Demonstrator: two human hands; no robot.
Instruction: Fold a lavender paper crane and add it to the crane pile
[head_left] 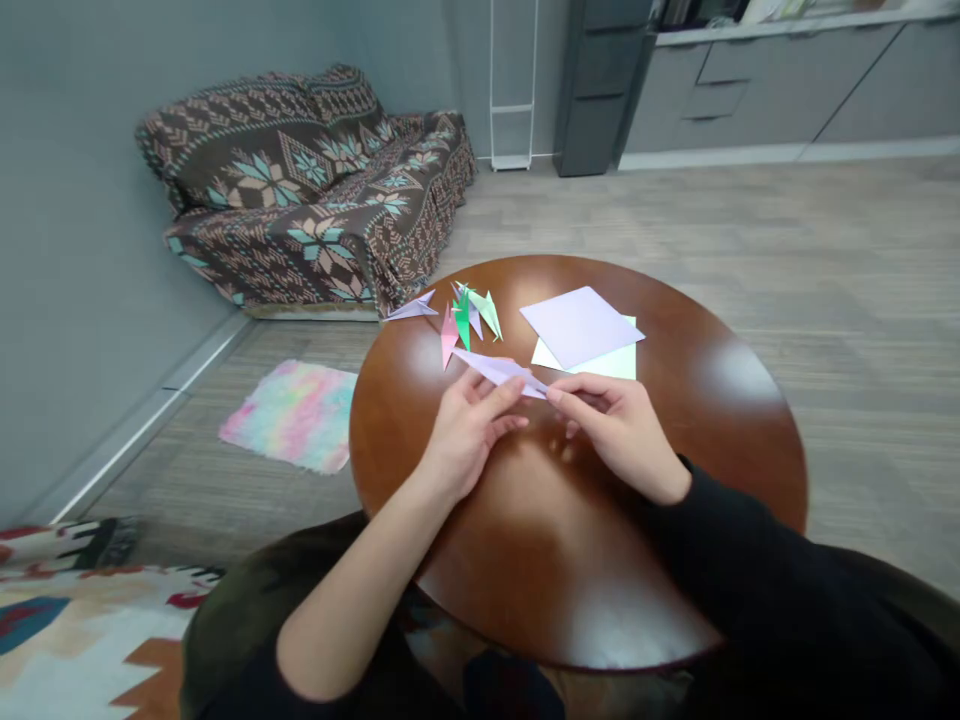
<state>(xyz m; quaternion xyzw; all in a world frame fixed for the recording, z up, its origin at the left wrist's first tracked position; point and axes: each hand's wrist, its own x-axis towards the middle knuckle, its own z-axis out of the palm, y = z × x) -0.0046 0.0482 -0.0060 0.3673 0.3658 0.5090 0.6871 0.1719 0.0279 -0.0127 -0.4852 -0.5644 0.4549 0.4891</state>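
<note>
A folded piece of lilac origami paper, long and pointed, is held between my two hands above the round table. My left hand pinches its middle, thumb on top and fingers beneath. At its right end, my right hand grips the tip between thumb and forefinger. Just beyond lie several folded paper cranes: a green one, a pink one, a pale green one and a lilac one. Some of them overlap. To the right, square lilac sheets rest askew over pale green paper.
The glossy brown round table stands close in front of me. Behind it on the left is a sofa under a patterned cover. A fluffy pastel mat lies on the floor. Grey cabinets line the back right.
</note>
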